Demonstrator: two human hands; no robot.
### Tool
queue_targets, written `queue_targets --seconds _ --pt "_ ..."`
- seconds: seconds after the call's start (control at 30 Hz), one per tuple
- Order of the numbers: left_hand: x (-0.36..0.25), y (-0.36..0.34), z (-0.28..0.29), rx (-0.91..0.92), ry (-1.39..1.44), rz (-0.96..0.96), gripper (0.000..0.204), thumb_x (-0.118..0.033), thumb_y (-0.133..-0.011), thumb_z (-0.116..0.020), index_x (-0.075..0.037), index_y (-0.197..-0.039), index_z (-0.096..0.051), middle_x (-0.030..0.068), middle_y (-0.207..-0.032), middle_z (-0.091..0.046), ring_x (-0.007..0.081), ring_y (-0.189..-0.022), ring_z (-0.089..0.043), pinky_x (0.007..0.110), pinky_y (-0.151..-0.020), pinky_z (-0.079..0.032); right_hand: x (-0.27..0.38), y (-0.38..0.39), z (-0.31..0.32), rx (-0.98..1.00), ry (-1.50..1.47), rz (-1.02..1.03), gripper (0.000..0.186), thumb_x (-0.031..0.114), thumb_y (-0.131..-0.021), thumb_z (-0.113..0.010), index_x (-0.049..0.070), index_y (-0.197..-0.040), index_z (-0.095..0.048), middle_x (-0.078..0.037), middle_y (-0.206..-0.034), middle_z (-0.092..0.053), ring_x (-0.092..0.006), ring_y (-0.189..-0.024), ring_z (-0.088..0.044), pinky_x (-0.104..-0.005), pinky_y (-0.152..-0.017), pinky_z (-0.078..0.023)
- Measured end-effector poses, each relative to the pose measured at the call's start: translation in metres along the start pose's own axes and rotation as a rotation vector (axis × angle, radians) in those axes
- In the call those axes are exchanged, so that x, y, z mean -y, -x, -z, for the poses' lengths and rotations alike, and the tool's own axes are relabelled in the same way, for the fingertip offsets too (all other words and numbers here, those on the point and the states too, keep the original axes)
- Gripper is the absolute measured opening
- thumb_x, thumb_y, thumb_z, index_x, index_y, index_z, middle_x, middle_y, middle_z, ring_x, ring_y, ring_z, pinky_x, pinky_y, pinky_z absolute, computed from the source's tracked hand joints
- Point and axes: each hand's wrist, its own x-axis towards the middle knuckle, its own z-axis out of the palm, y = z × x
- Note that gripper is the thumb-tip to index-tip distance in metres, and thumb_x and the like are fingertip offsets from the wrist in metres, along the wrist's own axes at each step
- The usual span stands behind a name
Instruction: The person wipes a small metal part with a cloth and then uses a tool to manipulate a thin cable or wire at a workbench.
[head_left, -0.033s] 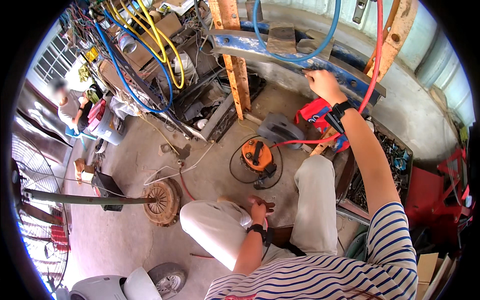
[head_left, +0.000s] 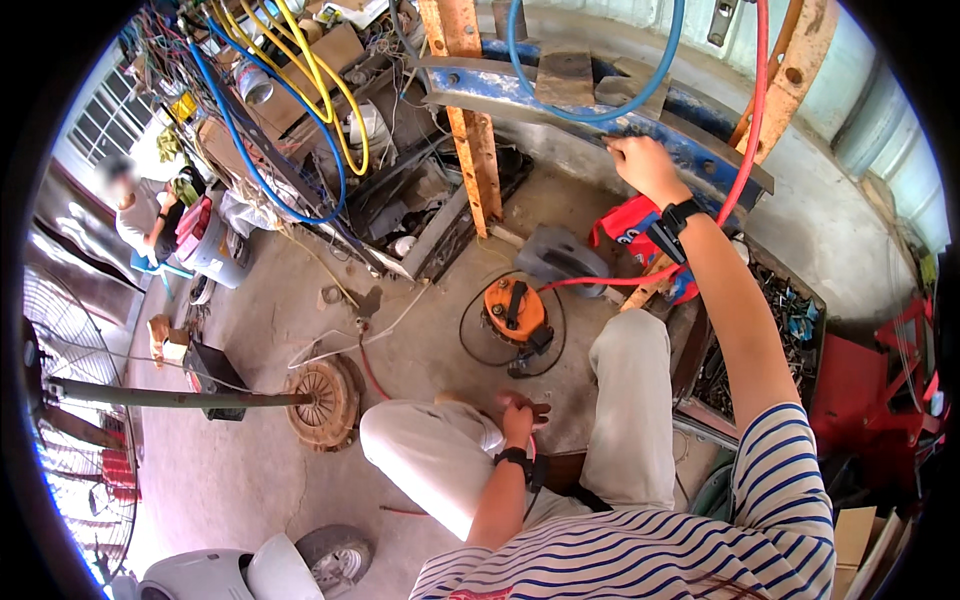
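Observation:
My right hand [head_left: 648,166] reaches far forward to the lower edge of a worn blue steel beam [head_left: 690,150]. Its fingers are bent and drawn together at the beam; whatever they grip is too small to make out. Down between my knees is my left hand [head_left: 518,420], its fingers curled. What lies in them cannot be told. A pinkish-red hose shows in part beside that wrist. On the floor ahead of my knees stands an orange round device [head_left: 515,310] with a black handle, a black cord looped about it and a red hose [head_left: 590,284] leading off right.
A dark grey plastic case [head_left: 562,262] sits behind the orange device. A round clutch-like metal part [head_left: 325,402] lies left. A blue hose [head_left: 600,117] hangs before the beam. At right is a tray of small metal parts [head_left: 775,330]. A person [head_left: 140,215] sits far left.

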Motion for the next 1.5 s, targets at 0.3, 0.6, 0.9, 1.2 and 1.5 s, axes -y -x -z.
queue_targets --seconds 0.3,0.6,0.9,1.2,1.5 --pt "0.009 -0.012 0.013 -0.086 -0.035 -0.140 0.034 -0.001 -0.080 -0.039 0.008 -0.113 -0.041 0.0220 -0.091 -0.062 0.0341 -0.075 -0.064 0.041 -0.059 -0.057 0.024 -0.008 -0.005 0.020 0.028 -0.050 0.024 0.015 -0.081 -0.053 0.016 -0.099 -0.068 -0.017 -0.080 -0.064 -0.0347 -0.071 -0.062 -0.0435 -0.067 -0.051" --pt "-0.014 0.007 -0.009 -0.101 -0.102 -0.054 0.037 -0.002 -0.080 -0.039 0.007 -0.117 -0.039 0.0221 -0.095 -0.058 0.0366 -0.074 -0.064 0.042 -0.059 -0.058 0.006 0.043 0.015 -0.074 0.065 -0.026 0.021 0.018 -0.081 -0.056 0.015 -0.097 -0.069 -0.018 -0.071 -0.062 -0.0349 -0.065 -0.062 -0.0425 -0.064 -0.052" --pt "-0.008 0.005 -0.009 -0.126 -0.355 -0.181 0.033 -0.003 -0.079 -0.040 0.008 -0.110 -0.043 0.0240 -0.091 -0.059 0.0355 -0.068 -0.063 0.041 -0.057 -0.056 0.012 0.031 0.000 -0.115 0.102 -0.127 0.021 0.018 -0.079 -0.055 0.016 -0.095 -0.070 -0.017 -0.072 -0.063 -0.0340 -0.066 -0.063 -0.0422 -0.064 -0.053" --pt "0.009 -0.009 0.008 -0.068 -0.053 -0.094 0.027 -0.002 -0.080 -0.040 0.007 -0.106 -0.043 0.0245 -0.095 -0.058 0.0355 -0.068 -0.063 0.042 -0.057 -0.056 0.060 -0.001 -0.015 0.058 0.306 -0.250 0.016 0.011 -0.075 -0.053 0.004 -0.078 -0.067 -0.017 -0.078 -0.066 -0.0343 -0.073 -0.065 -0.0433 -0.067 -0.053" --pt "0.005 -0.008 0.011 -0.065 -0.041 -0.094 0.030 -0.001 -0.081 -0.038 0.007 -0.111 -0.041 0.0231 -0.092 -0.058 0.0392 -0.073 -0.063 0.044 -0.060 -0.057 0.093 -0.003 -0.019 -0.011 0.156 -0.516 0.017 0.009 -0.077 -0.052 0.002 -0.080 -0.067 -0.020 -0.082 -0.066 -0.0347 -0.078 -0.066 -0.0426 -0.068 -0.054"
